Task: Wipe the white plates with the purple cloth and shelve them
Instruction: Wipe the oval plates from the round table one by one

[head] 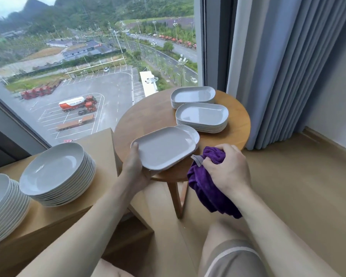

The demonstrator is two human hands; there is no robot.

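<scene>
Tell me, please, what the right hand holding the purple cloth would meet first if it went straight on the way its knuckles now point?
Most likely the oblong plate that the left hand holds, since the right hand with the purple cloth points up-left toward its near edge. Depth is unclear; it might pass just below, over the round table.

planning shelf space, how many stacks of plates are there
4: two stacks of rounded oblong plates at the round table's far right, two round-plate stacks on the left cabinet. More may lie out of frame.

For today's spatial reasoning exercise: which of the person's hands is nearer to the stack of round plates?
Left. The left hand grips an oblong plate just right of the round plate stack; the right hand, holding the purple cloth, is farther right.
</scene>
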